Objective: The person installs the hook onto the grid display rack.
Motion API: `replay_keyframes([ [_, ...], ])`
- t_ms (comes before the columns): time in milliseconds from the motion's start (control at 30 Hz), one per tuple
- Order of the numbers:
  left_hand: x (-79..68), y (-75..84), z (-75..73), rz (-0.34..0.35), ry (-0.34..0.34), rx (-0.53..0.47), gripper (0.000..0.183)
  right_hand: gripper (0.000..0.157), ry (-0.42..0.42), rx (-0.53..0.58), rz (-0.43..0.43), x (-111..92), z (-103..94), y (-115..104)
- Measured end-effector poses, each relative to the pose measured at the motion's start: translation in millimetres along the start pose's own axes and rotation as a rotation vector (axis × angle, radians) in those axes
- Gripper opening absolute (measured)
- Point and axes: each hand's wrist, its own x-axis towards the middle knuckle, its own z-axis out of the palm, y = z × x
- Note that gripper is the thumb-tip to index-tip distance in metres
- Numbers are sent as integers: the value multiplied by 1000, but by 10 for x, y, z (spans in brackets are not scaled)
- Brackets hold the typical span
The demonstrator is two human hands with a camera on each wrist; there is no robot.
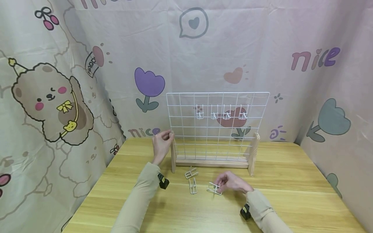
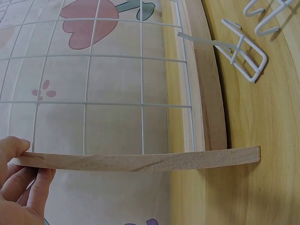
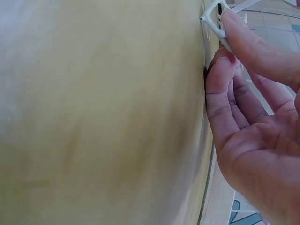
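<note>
A white wire grid panel (image 1: 218, 93) stands upright in a wooden stand, whose base bar (image 1: 212, 163) lies along the table. My left hand (image 1: 161, 144) pinches the upper end of the left wooden post (image 2: 140, 161), thumb on one face and fingers on the other. Low over the table in front of the stand, my right hand (image 1: 232, 182) holds a white wire hook (image 1: 214, 190) between thumb and fingers. The same hook (image 3: 214, 21) shows at the fingertips in the right wrist view. Left of it, two more wire hooks (image 1: 191, 173) lie loose on the wood.
Several wire hooks (image 1: 199, 115) hang in a row on the upper part of the grid. The right wooden post (image 1: 254, 155) props the panel's other side. Behind the wooden table (image 1: 291, 181) hangs a printed curtain (image 1: 186, 58).
</note>
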Motion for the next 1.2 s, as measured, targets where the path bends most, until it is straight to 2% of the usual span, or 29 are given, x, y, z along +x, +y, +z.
replay_keyframes([
  [267, 4, -5, 4, -9, 0, -1, 30, 22, 0, -9, -8, -1, -3, 0],
  [600, 2, 4, 8, 10, 3, 2, 30, 20, -7, 16, 2, -5, 4, -26],
  [833, 3, 13, 12, 18, 2, 10, 29, 20, 7, 22, 33, 0, 7, -33],
  [1200, 8, -1, 12, 8, -1, 1, 30, 18, 26, 37, 28, -21, 22, -57],
])
